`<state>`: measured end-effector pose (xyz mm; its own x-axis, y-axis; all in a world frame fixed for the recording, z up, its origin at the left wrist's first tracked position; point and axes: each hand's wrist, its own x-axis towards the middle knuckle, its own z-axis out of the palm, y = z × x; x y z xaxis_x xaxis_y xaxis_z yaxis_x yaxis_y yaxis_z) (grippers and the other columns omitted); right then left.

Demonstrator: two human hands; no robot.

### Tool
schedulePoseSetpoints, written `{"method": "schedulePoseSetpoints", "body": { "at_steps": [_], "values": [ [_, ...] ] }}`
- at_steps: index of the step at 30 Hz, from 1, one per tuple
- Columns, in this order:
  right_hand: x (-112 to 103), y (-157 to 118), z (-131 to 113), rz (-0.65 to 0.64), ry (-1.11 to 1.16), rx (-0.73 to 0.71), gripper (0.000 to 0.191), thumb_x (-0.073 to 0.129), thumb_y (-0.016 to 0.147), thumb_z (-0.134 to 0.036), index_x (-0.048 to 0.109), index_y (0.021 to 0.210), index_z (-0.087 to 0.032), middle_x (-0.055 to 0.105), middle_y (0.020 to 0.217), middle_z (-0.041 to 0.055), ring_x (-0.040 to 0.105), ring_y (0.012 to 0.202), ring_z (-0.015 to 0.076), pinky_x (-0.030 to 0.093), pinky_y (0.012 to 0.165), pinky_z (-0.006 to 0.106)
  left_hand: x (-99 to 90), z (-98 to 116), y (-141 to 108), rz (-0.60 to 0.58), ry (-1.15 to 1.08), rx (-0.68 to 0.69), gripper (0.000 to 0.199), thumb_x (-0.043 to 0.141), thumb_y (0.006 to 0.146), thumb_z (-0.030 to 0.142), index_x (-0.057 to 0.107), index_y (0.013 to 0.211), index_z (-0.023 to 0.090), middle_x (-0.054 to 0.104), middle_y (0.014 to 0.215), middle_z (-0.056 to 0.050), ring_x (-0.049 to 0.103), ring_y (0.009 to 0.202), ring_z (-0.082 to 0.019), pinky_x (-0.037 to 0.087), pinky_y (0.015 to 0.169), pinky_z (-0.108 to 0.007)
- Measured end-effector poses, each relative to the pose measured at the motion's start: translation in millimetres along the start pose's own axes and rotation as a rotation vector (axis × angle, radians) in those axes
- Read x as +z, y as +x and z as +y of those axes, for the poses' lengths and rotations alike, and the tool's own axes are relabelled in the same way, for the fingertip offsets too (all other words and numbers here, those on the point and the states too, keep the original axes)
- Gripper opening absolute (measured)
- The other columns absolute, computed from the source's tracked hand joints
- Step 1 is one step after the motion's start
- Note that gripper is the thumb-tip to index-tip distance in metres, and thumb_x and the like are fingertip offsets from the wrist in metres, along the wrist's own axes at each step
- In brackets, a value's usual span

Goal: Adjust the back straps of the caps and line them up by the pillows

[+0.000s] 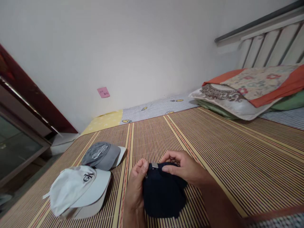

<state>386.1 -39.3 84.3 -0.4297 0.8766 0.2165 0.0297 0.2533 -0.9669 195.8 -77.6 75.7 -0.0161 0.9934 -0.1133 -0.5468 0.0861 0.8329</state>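
Observation:
A dark navy cap (163, 193) is held between my two hands, low in the middle of the view. My left hand (137, 182) pinches its edge on the left, beside a small silver buckle (155, 165) on the strap. The thumb and fingers of my right hand (181, 166) grip the strap to the right of that buckle. To the left, a white cap (71, 186) with dark letters lies on top of a beige one (89, 210). Just beyond it rests a grey cap (101, 155) with a lettered front, a white brim (121, 155) showing under its own.
A striped bamboo mat (213, 142) covers the bed. Pillows (237, 95) and folded orange floral cloth (263, 80) lie at the far right by a white slatted headboard (273, 44). A pink note (103, 92) sticks to the wall (142, 57). The bed's edge drops off at left.

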Motion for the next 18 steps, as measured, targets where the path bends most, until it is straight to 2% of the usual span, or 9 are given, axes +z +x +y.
{"method": "schedulePoseSetpoints", "body": {
  "at_steps": [5, 10, 15, 18],
  "values": [
    [0.5, -0.5, -0.2, 0.015, -0.011, 0.002, 0.011, 0.074, 0.082, -0.025, 0.075, 0.093, -0.021, 0.072, 0.086, 0.0008, 0.065, 0.08, 0.0158, 0.048, 0.073, 0.027, -1.7, -2.1, 0.3, 0.059, 0.01, 0.019, 0.04, 0.092, 0.069, 0.041, 0.063, 0.08, 0.016, 0.06, 0.066, 0.005, 0.052, 0.058, -0.007, 0.046, 0.061, -0.019],
    [2.6, -0.8, -0.9, 0.007, 0.029, -0.003, 0.011, 0.075, 0.082, -0.026, 0.074, 0.092, -0.021, 0.071, 0.083, 0.0008, 0.064, 0.078, 0.0153, 0.048, 0.071, 0.027, -2.1, -0.7, 1.4, 0.0, -0.001, -0.047, 0.036, 0.091, 0.07, 0.035, 0.061, 0.076, 0.017, 0.058, 0.066, 0.006, 0.052, 0.058, -0.007, 0.042, 0.058, -0.018],
    [4.0, -0.1, -2.8, 0.003, 0.058, -0.001, 0.012, 0.075, 0.081, -0.026, 0.074, 0.092, -0.021, 0.072, 0.082, 0.0011, 0.065, 0.077, 0.0157, 0.048, 0.069, 0.027, -3.6, -2.1, 3.1, 0.021, 0.022, -0.025, 0.037, 0.091, 0.069, 0.039, 0.061, 0.077, 0.017, 0.057, 0.065, 0.006, 0.049, 0.055, -0.007, 0.043, 0.058, -0.018],
    [5.6, 0.6, -1.2, 0.005, 0.057, -0.014, 0.011, 0.075, 0.082, -0.026, 0.074, 0.092, -0.021, 0.072, 0.081, 0.0009, 0.065, 0.076, 0.0154, 0.048, 0.069, 0.027, -4.3, -3.1, 3.0, -0.047, 0.019, -0.031, 0.035, 0.089, 0.071, 0.037, 0.061, 0.075, 0.017, 0.056, 0.064, 0.006, 0.047, 0.054, -0.006, 0.04, 0.055, -0.018]
  ]
}}
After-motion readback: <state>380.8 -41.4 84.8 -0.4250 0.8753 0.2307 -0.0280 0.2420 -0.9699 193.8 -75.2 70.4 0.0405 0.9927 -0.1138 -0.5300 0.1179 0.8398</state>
